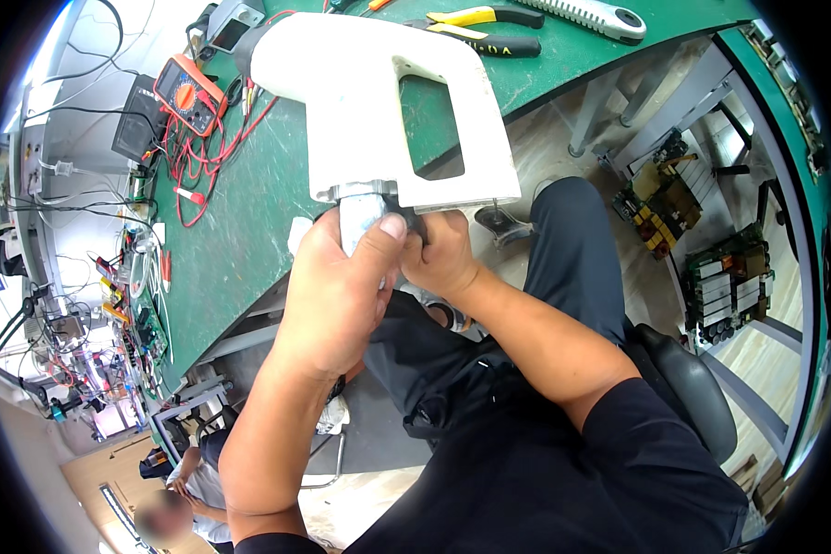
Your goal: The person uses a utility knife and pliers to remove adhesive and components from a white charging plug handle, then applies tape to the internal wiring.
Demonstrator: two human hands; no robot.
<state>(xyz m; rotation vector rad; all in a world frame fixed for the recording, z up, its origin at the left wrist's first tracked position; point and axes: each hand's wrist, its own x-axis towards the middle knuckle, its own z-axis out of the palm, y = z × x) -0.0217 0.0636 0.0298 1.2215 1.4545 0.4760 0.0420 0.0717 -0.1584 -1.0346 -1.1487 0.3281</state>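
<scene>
A white drill-shaped tool housing (351, 92) with a looped handle lies at the near edge of the green workbench (240, 240). From its lower end sticks out a pale grey cylindrical part (362, 220). My left hand (328, 295) is closed around that part, thumb laid across it. Close beside it, my right hand (445, 254) has its fingers curled at the lower edge of the housing, against something dark. What those fingers grip is mostly hidden.
An orange multimeter (190, 95) with tangled red leads lies to the left. Yellow-black pliers (485, 17) and a grey-handled tool (600, 17) lie at the far side. Circuit boards (728, 286) stand on a rack at right. Another person (210, 503) sits at lower left.
</scene>
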